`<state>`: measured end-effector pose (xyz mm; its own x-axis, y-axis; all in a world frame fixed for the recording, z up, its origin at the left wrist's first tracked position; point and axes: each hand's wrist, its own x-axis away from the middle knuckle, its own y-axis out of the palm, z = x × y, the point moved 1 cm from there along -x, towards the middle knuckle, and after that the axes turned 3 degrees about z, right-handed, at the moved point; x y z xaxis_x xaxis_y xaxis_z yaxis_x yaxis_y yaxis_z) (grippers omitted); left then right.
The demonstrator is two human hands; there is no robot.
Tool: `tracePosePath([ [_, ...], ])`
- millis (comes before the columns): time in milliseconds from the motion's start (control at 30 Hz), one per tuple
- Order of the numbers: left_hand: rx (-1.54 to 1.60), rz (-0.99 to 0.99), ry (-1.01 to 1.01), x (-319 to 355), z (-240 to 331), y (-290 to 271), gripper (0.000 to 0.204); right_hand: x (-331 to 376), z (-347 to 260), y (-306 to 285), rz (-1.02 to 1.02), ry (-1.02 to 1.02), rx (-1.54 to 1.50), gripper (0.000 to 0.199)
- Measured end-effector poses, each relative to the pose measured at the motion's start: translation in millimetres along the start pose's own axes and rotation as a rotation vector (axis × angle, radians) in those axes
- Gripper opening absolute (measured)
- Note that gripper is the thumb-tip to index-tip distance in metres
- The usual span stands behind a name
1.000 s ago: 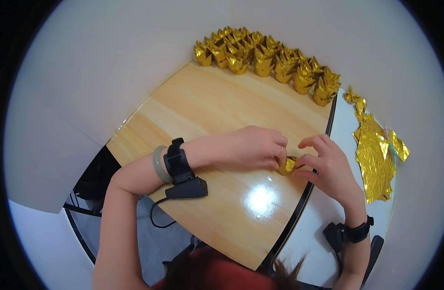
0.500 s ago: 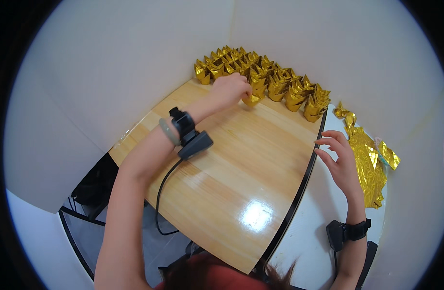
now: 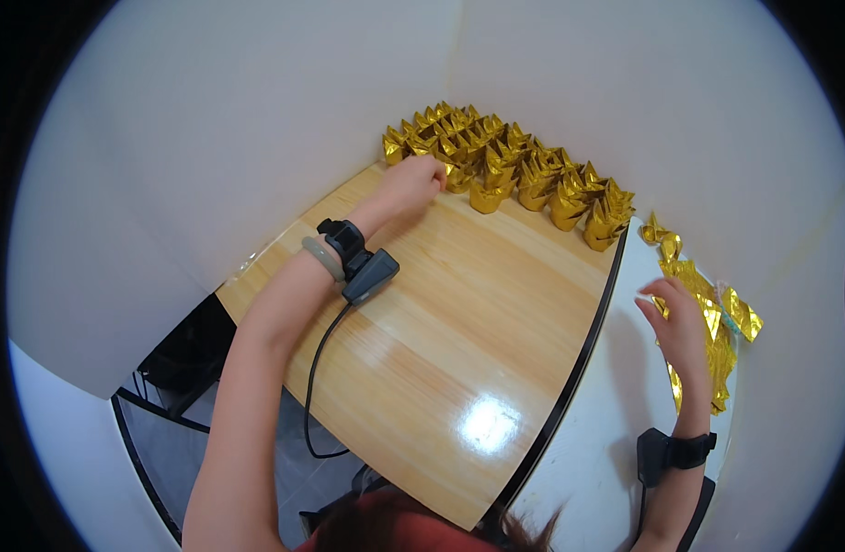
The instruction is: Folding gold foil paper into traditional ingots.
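Note:
Gold foil-paper ingots [image 3: 450, 138] stand packed in several rows at the far end of the wooden tabletop [image 3: 441, 304]. My left hand [image 3: 409, 181] is at the front left of these rows, its fingers curled in beside a gold ingot [image 3: 457, 178]; whatever they may hold is hidden. One ingot [image 3: 487, 195] sits at the front of the rows, a little right of that hand, with nothing touching it. Over a stack of gold foil sheets [image 3: 719, 359] hovers my right hand [image 3: 677, 322], fingers bent and thumb apart, with nothing seen between them.
A white side table [image 3: 588, 414] adjoins the wood's black right edge. Two loose gold pieces [image 3: 662, 237] and a folded gold packet [image 3: 742, 313] lie near the foil stack. Pale walls [image 3: 257, 138] close in the back and sides. A black cable [image 3: 309, 405] hangs from my left wrist device.
My left hand has let go of the front ingot and shifted left along the rows. My right hand has moved right, from the wood's edge to over the foil stack. The view has shifted slightly.

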<state>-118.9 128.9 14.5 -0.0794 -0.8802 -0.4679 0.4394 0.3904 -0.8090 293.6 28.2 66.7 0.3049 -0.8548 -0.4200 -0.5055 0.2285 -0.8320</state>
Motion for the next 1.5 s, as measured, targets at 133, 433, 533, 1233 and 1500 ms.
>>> tracePosePath([
  [133, 0.14, -0.118, -0.034, -3.4, 10.0, 24.1, 0.012, 12.5, 38.3, -20.6, -0.012, 0.147, 0.186, 0.016],
  [433, 0.154, -0.081, -0.134, -7.1, 34.5, 42.2, 0.026, 12.2, 70.7, -32.8, 0.108, 0.143, 0.088, 0.017],
  [533, 0.184, -0.056, -0.151, -6.2, 37.6, 42.3, 0.027, 13.1, 77.9, -31.9, 0.113, 0.182, 0.075, 0.016],
  [1233, 0.307, -0.122, -0.254, -12.4, 30.1, 8.1, 0.02, 25.9, 93.7, -17.7, -0.097, 0.465, 0.645, 0.021],
  [1500, 1.148, -0.242, 0.231, 43.1, 228.0, -70.1, 0.009, 30.6, 108.0, -14.0, -0.045, 0.384, 0.754, 0.01],
])
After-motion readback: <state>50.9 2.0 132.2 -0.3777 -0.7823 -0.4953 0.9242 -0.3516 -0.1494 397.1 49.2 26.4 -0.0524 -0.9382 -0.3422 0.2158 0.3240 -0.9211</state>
